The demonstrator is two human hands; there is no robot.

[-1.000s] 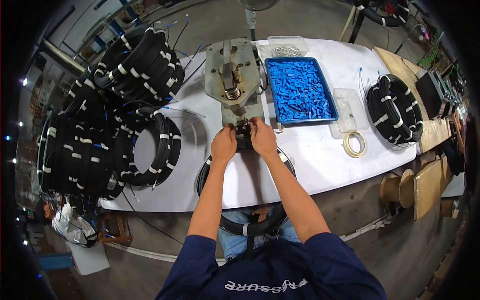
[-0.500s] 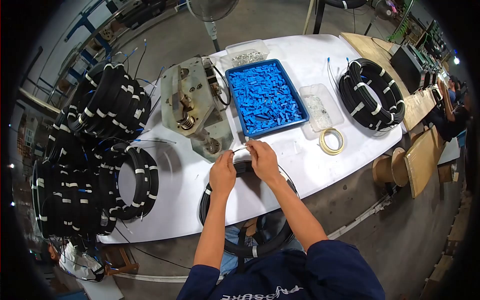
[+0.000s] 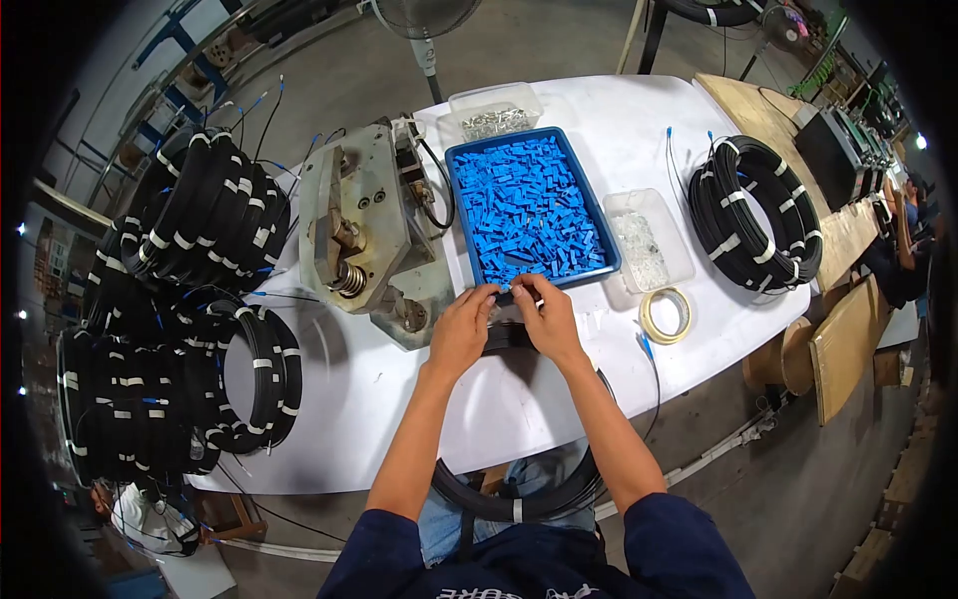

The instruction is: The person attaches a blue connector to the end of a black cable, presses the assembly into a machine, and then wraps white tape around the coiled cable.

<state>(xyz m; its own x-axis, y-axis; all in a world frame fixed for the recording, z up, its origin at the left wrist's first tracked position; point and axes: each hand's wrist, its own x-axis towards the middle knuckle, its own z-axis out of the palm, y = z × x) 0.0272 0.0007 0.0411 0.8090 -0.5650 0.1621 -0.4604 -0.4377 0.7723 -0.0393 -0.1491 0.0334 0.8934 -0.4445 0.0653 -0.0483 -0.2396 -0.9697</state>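
My left hand (image 3: 463,324) and my right hand (image 3: 547,317) are close together at the front rim of a blue tray (image 3: 611,262). Both hands are closed, thumbs and fingertips pinched. A speck of blue shows between them, but the fingers hide what they grip. Many small blue plastic pieces (image 3: 524,205) fill the tray. Below my hands, a coil of black cable (image 3: 516,509) stretches from the table edge to my lap. From its right side rises a thin cable end with a blue connector (image 3: 646,344).
A metal press (image 3: 369,220) stands left of the tray, with stacked black cable coils (image 3: 200,215) beyond it. To the right are a clear bin (image 3: 649,250), a tape roll (image 3: 666,315) and another cable coil (image 3: 755,215). A second clear bin (image 3: 494,110) sits behind.
My hands have drawn up to the tray's front rim, and the thin cable end stretched between them is no longer visible. A blue-tipped cable end now shows at the right. The view has shifted slightly.
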